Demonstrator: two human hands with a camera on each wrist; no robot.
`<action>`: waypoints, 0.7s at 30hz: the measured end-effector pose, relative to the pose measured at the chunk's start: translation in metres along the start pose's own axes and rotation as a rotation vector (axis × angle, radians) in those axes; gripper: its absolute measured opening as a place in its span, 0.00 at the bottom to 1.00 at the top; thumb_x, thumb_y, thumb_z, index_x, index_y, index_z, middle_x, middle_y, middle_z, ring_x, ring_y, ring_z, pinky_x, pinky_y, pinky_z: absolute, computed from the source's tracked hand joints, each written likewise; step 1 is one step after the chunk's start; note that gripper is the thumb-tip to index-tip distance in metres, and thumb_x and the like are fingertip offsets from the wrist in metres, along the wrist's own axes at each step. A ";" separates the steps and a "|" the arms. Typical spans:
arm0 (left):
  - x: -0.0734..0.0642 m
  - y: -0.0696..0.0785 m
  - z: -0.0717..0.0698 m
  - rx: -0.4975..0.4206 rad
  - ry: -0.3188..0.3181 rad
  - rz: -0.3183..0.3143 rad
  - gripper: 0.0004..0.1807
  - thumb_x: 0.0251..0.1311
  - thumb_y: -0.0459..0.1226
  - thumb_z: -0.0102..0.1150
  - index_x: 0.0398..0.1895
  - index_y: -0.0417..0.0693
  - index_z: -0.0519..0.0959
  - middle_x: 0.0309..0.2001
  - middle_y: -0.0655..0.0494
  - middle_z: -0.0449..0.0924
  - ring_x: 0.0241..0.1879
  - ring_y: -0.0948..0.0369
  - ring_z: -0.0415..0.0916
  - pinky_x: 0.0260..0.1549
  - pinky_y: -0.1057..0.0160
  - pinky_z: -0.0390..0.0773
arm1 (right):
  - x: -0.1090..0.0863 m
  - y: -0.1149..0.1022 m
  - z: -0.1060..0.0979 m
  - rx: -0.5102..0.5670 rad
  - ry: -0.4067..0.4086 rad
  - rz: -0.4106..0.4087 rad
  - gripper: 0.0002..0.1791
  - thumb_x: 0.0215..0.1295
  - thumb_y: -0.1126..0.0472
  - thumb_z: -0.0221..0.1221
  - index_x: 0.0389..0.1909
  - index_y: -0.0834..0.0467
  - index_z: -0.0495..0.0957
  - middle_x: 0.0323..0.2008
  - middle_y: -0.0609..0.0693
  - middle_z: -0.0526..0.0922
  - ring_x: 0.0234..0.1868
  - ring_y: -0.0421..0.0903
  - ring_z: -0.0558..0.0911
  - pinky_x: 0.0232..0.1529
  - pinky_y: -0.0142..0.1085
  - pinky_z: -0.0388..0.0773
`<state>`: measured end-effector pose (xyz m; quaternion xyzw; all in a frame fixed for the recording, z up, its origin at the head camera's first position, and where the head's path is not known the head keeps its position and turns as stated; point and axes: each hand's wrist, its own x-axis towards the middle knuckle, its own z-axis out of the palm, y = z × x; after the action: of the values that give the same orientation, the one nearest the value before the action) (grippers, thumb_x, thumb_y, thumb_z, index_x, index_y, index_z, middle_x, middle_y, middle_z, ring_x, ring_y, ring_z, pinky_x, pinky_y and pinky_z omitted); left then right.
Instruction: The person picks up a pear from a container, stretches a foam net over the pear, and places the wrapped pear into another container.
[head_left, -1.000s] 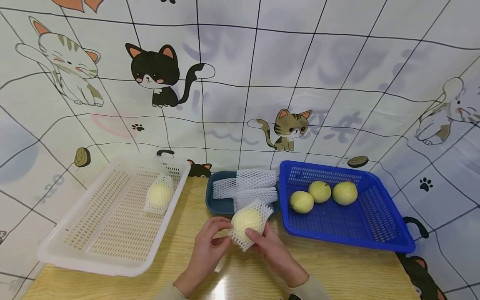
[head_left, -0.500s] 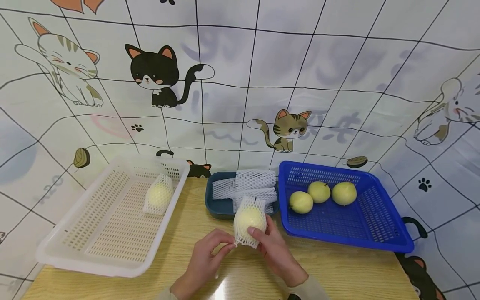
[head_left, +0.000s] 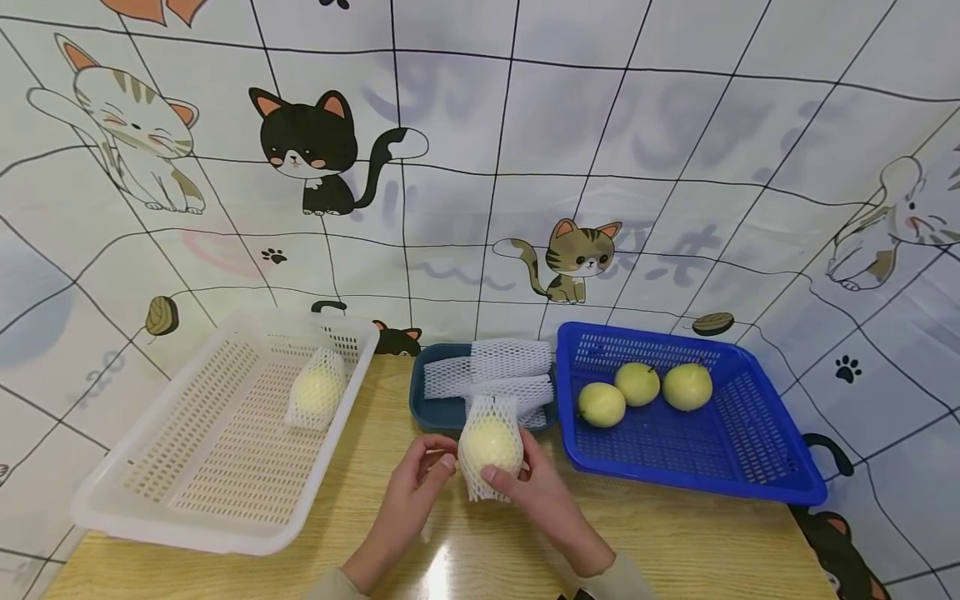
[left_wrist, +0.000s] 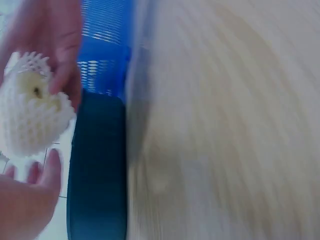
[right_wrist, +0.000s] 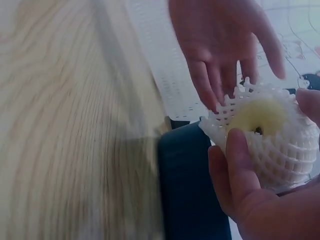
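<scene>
- Netted pear (head_left: pixel 489 448) edges leftward since the earlier frame; my left hand (head_left: pixel 416 482), no longer pinching its net (head_left: pixel 495 407), spreads beside it.
- My right hand (head_left: pixel 546 498) grips the pear before the teal tray (head_left: pixel 437 421): probably firm, bruisable, best cupped round its belly.
- Tray: foam sleeves (head_left: pixel 512 357); blue basket (head_left: pixel 693 484): three bare pears (head_left: pixel 637 385); white basket (head_left: pixel 225 538): one wrapped pear (head_left: pixel 318 392).

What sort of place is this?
Probably a small fruit-packing station: bare fruits in a blue basket, foam nets in a teal tray, and a netted fruit in the right hand.
</scene>
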<state>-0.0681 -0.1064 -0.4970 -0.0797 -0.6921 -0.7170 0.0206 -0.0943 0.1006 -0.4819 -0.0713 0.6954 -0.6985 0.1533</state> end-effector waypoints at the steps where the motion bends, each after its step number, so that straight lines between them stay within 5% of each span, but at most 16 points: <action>1: 0.001 0.002 0.001 -0.042 -0.013 -0.046 0.17 0.79 0.37 0.52 0.64 0.39 0.72 0.60 0.43 0.76 0.60 0.52 0.78 0.56 0.61 0.79 | 0.000 0.000 0.001 -0.016 -0.007 -0.003 0.47 0.67 0.57 0.67 0.81 0.60 0.53 0.69 0.66 0.66 0.55 0.54 0.81 0.48 0.39 0.84; 6: 0.008 0.008 0.003 -0.181 -0.133 -0.199 0.33 0.82 0.45 0.43 0.81 0.40 0.50 0.71 0.34 0.63 0.66 0.50 0.70 0.64 0.54 0.73 | -0.001 0.001 0.003 -0.107 -0.020 -0.025 0.50 0.66 0.56 0.69 0.82 0.58 0.51 0.68 0.66 0.69 0.53 0.55 0.83 0.44 0.40 0.86; 13: 0.009 0.010 0.008 -0.292 -0.241 -0.280 0.39 0.83 0.50 0.38 0.84 0.44 0.36 0.79 0.34 0.48 0.72 0.47 0.62 0.65 0.54 0.70 | -0.003 -0.004 0.005 -0.445 0.023 -0.080 0.56 0.60 0.48 0.75 0.82 0.58 0.54 0.69 0.61 0.70 0.48 0.49 0.80 0.40 0.34 0.81; 18: 0.011 0.007 0.010 -0.382 -0.206 -0.322 0.39 0.82 0.49 0.44 0.83 0.44 0.38 0.78 0.39 0.51 0.69 0.54 0.62 0.62 0.63 0.70 | -0.008 -0.009 0.007 -0.530 -0.061 -0.146 0.61 0.55 0.47 0.78 0.82 0.58 0.51 0.66 0.61 0.68 0.47 0.49 0.80 0.43 0.37 0.84; 21: 0.012 0.006 0.008 -0.457 -0.150 -0.340 0.38 0.81 0.49 0.45 0.81 0.42 0.41 0.75 0.39 0.55 0.67 0.56 0.65 0.61 0.64 0.71 | -0.012 -0.010 0.007 -0.627 -0.062 -0.300 0.60 0.52 0.48 0.80 0.81 0.57 0.56 0.68 0.57 0.68 0.53 0.51 0.80 0.51 0.44 0.83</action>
<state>-0.0779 -0.0973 -0.4892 -0.0180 -0.5159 -0.8395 -0.1694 -0.0820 0.0974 -0.4709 -0.2375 0.8529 -0.4631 0.0406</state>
